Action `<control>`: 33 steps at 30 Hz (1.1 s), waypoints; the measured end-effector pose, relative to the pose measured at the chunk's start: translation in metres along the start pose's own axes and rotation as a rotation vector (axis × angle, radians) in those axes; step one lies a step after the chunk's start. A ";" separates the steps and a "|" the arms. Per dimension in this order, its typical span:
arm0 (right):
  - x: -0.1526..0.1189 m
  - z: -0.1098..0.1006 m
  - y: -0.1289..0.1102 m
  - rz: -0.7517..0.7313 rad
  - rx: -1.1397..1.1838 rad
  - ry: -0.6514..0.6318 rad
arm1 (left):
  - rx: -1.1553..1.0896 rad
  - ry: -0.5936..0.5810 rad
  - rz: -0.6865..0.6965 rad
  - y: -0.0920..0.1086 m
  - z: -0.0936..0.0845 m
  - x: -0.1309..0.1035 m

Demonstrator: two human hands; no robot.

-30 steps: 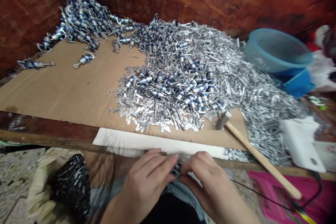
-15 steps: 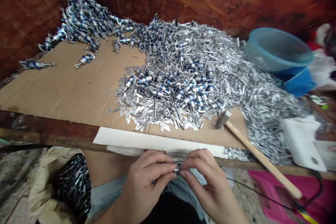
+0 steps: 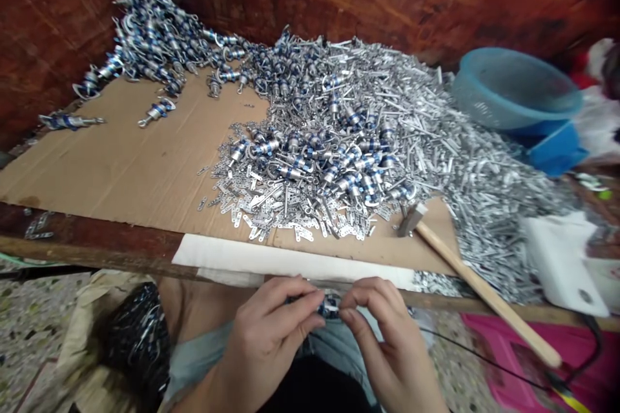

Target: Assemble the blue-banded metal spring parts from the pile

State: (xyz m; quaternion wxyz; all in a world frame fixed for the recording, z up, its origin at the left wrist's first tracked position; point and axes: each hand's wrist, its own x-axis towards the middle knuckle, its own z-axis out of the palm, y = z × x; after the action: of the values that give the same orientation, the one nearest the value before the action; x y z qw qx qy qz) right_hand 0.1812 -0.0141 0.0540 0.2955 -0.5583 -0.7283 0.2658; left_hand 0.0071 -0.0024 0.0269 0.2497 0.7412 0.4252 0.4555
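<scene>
Cardboard (image 3: 121,168) is covering a wooden bench against a dark red-brown wall, and a heap of silver metal parts (image 3: 387,135) is spreading across its far right side. Near the bench edge, the left hand (image 3: 266,342) and right hand (image 3: 382,342) are pinching a small blue-and-silver fitting (image 3: 330,305) between their fingertips, apparently joining its pieces (details too small to tell); pressing them together likely needs steady alignment. A hammer (image 3: 479,290) is lying right, beside a blue basket (image 3: 513,90).

Both hands, left hand (image 3: 271,335) and right hand (image 3: 382,342), pinch one small blue-and-silver metal part (image 3: 330,305) between their fingertips, just below the counter (image 3: 97,242) edge.
</scene>
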 end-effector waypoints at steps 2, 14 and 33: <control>0.001 -0.002 0.000 -0.016 -0.009 -0.014 | -0.013 -0.013 0.011 0.001 0.000 0.001; -0.003 -0.004 0.008 -0.044 0.096 0.010 | -0.245 -0.065 -0.308 0.009 -0.001 0.003; -0.003 0.000 0.002 -0.157 -0.181 -0.043 | 0.073 -0.048 -0.099 0.016 0.000 0.007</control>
State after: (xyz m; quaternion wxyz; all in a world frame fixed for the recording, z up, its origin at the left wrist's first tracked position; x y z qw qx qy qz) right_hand 0.1831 -0.0162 0.0517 0.2481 -0.5182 -0.7969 0.1867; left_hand 0.0151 -0.0050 0.0421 0.2546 0.7386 0.4714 0.4091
